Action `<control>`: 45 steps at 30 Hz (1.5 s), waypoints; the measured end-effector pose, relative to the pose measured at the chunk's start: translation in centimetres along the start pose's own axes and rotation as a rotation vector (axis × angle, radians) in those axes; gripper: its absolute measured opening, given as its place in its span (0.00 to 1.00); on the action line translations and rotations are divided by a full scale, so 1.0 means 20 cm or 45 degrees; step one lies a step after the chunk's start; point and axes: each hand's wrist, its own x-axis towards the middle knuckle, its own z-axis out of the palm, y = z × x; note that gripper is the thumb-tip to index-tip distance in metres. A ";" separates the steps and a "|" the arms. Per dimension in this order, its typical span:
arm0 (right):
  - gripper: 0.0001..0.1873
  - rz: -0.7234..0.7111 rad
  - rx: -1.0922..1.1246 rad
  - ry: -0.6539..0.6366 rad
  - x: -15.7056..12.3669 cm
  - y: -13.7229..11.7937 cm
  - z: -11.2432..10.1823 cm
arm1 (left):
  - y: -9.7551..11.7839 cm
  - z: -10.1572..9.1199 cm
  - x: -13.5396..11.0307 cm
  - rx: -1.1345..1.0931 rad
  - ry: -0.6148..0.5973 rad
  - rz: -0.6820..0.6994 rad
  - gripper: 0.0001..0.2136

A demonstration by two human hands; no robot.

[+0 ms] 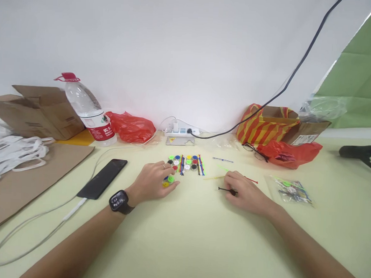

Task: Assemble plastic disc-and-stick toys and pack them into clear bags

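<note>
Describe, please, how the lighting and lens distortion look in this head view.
Head view: soft, even light, faint shadows under the left hand and the right hand holding a black stick; wide-angle lens stretches both forearms and bows the table; buttons stay sharp.

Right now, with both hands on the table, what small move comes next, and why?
Probably lift the green button toward the dark stick: the left hand fingers it, apart from the button rows, while the right hand pinches the stick nearby.

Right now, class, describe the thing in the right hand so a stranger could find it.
On the pale table, right of the coloured buttons, rests the right hand. It pinches a thin stick: dark, unlike the yellow stick lying beside it.
</note>
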 end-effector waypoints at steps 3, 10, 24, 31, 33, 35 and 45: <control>0.11 0.058 -0.017 -0.047 0.00 0.01 -0.01 | 0.00 0.01 0.00 0.033 -0.058 -0.005 0.10; 0.09 0.055 0.029 -0.255 -0.04 0.15 -0.09 | 0.03 0.00 -0.01 -0.008 -0.129 0.015 0.04; 0.03 0.062 0.150 -0.176 -0.06 0.16 -0.19 | 0.18 0.06 -0.01 -0.399 -0.031 0.159 0.09; 0.17 0.057 -0.044 0.120 0.00 0.16 -0.05 | 0.33 0.10 -0.01 -0.765 -0.253 0.235 0.13; 0.20 0.067 -0.095 0.091 0.00 0.15 -0.01 | 0.33 0.10 -0.01 -0.872 -0.267 0.185 0.13; 0.21 0.085 -0.122 0.068 0.00 0.15 0.02 | 0.32 0.11 -0.01 -0.934 -0.248 0.131 0.13; 0.20 0.039 -0.077 0.099 0.01 0.18 0.04 | 0.31 0.13 -0.01 -0.937 -0.258 0.147 0.11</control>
